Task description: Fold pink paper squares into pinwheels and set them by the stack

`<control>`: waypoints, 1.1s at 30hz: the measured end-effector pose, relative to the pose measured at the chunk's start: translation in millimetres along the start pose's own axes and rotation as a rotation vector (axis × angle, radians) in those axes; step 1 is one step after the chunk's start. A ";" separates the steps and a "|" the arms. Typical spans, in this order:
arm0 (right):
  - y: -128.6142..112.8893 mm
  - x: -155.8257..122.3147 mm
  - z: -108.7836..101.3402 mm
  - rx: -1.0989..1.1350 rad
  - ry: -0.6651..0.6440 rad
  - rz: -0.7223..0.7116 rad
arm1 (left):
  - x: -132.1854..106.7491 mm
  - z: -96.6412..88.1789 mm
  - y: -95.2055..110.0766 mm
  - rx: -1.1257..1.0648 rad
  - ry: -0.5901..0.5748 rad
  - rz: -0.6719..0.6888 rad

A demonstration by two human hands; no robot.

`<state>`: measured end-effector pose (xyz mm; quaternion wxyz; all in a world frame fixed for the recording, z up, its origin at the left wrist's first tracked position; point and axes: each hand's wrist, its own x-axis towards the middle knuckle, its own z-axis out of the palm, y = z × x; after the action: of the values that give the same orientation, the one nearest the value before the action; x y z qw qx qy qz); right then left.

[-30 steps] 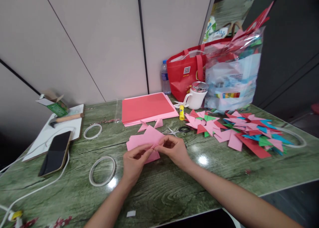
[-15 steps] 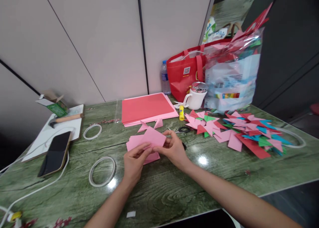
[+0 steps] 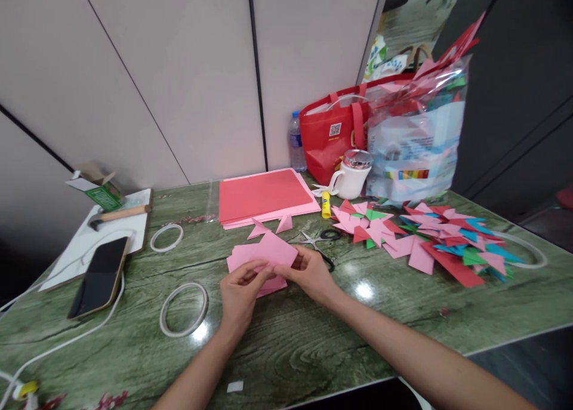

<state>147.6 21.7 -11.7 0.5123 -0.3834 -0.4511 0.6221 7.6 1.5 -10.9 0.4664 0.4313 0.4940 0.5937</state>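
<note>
A pink paper square (image 3: pixel 278 250) is held turned on its corner between my two hands, above a loose stack of pink paper squares (image 3: pixel 239 256). My left hand (image 3: pixel 242 290) pinches its lower left part between thumb and fingers. My right hand (image 3: pixel 311 271) grips its right corner, thumb in front. The scissors (image 3: pixel 313 239) lie just behind my right hand, which partly covers them. Two small folded pink pieces (image 3: pixel 283 224) rest behind the stack, in front of the red and pink sheets (image 3: pixel 264 196).
Folded paper pieces (image 3: pixel 465 234) are piled on the right, with a glue stick (image 3: pixel 326 206), white mug (image 3: pixel 353 177) and red bag (image 3: pixel 331 141) behind. Left are two tape rolls (image 3: pixel 162 320), a phone (image 3: pixel 99 277) and a hammer (image 3: pixel 119 215) on a white board.
My right hand's fingers have lowered and curled in closer to the paper, uncovering more of the scissors. Both hands keep hold of the pink square.
</note>
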 end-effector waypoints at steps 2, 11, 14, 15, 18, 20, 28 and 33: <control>0.7 0.1 0.0 0.006 -0.002 0.007 | -0.6 0.4 0.7 0.004 0.002 0.002; 0.9 -0.5 -1.8 -0.005 -0.024 -0.015 | -2.0 1.5 8.5 -0.049 -0.016 -0.088; -1.1 1.1 -4.1 -0.050 0.006 -0.023 | 0.0 1.3 8.3 -0.063 -0.043 -0.121; -1.7 1.7 -4.8 -0.061 0.010 -0.017 | 0.5 1.4 8.1 -0.064 -0.056 -0.126; -2.1 2.7 -5.5 -0.065 0.005 0.003 | 1.4 2.1 8.3 -0.073 -0.090 -0.139; -2.1 2.6 -5.3 -0.064 0.001 0.006 | 1.4 2.4 8.5 -0.093 -0.110 -0.158; -5.7 1.0 -4.8 -0.107 -0.011 -0.024 | 1.5 1.3 6.5 -0.139 -0.138 -0.273; -4.5 1.1 -5.3 -0.098 -0.026 -0.014 | 2.1 0.2 5.9 -0.102 -0.122 -0.269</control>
<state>153.8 24.0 -9.0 0.4914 -0.3967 -0.4901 0.6007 6.6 3.2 -4.9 0.5919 0.3723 0.4874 0.5230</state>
